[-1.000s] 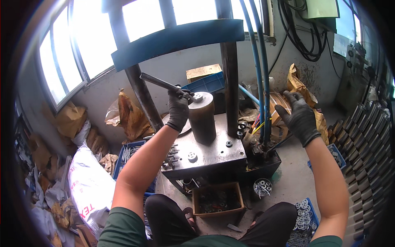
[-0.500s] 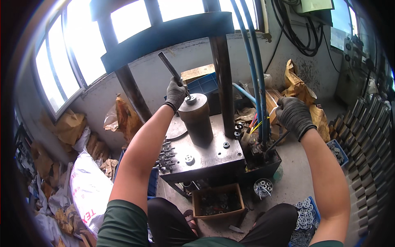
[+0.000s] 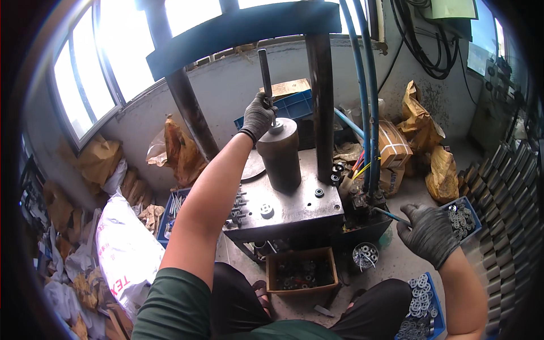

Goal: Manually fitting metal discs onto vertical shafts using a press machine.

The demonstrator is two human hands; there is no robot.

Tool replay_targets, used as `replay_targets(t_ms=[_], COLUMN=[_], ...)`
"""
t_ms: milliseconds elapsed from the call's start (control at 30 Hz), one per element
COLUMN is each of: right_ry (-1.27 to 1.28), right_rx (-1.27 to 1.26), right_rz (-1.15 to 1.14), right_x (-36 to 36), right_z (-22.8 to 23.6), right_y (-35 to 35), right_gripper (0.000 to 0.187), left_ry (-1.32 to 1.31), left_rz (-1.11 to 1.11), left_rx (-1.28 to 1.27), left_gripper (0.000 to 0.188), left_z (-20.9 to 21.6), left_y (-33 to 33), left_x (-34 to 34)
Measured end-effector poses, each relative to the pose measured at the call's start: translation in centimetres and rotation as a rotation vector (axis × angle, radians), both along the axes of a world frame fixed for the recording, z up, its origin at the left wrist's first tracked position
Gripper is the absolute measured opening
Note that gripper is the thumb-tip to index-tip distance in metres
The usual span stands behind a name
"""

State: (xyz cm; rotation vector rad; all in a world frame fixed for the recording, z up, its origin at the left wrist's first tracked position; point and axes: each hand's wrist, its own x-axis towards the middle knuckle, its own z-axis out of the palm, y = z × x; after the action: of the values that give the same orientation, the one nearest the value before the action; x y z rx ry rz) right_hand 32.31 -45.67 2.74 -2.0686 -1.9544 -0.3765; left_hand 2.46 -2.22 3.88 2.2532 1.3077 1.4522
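My gloved left hand (image 3: 259, 118) is closed around the lower part of a metal rod (image 3: 264, 71). The rod stands nearly upright, its lower end at the top of a thick steel cylinder (image 3: 283, 167). That cylinder rests on the metal plate of a press (image 3: 297, 211). On the right, my gloved right hand (image 3: 429, 233) is closed around the end of a thin lever (image 3: 390, 213) that comes out of the machine's side. A small bearing-like ring (image 3: 319, 192) and a pale round part (image 3: 266, 211) lie on the plate. Several short bolts (image 3: 237, 209) stand at its left edge, partly behind my left arm.
Two dark posts (image 3: 320, 107) and a blue crossbeam (image 3: 243, 35) frame the plate. Blue hoses (image 3: 371, 96) run down beside it. Below are a cardboard box (image 3: 300, 288) of parts, a round tin (image 3: 365, 256), and blue bins of washers (image 3: 420, 306). Stacked metal bars (image 3: 504, 209) fill the right.
My right hand has swung down and outward, bringing the lever's end lower. The rod in my left hand has gone from leaning left to nearly upright. The whole view has shifted slightly.
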Motion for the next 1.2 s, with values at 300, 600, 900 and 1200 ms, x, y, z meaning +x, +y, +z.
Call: replay_targets(t_ms=[300, 600, 900, 1200], right_ry=[0.031, 0.048, 0.089, 0.155], right_rx=[-0.322, -0.128, -0.233, -0.272], right_rz=[0.142, 0.120, 0.082, 0.039], right_x=[-2.2, -2.1, -2.4, -2.4], right_z=[-0.9, -2.9, -3.2, -6.8], right_y=[-1.0, -1.3, -2.7, -6.1], right_gripper=[0.030, 0.031, 0.034, 0.023], left_ry=[-0.254, -0.292, -0.425, -0.257], left_rz=[-0.079, -0.067, -0.099, -0.027], left_rx=[-0.142, -0.161, -0.279, -0.180], left_gripper=[0.018, 0.016, 0.025, 0.031], left_z=[-5.0, -3.9, -3.0, -2.7], left_y=[2.8, 1.1, -1.2, -1.3], left_x=[-1.9, -1.7, -1.4, -1.7])
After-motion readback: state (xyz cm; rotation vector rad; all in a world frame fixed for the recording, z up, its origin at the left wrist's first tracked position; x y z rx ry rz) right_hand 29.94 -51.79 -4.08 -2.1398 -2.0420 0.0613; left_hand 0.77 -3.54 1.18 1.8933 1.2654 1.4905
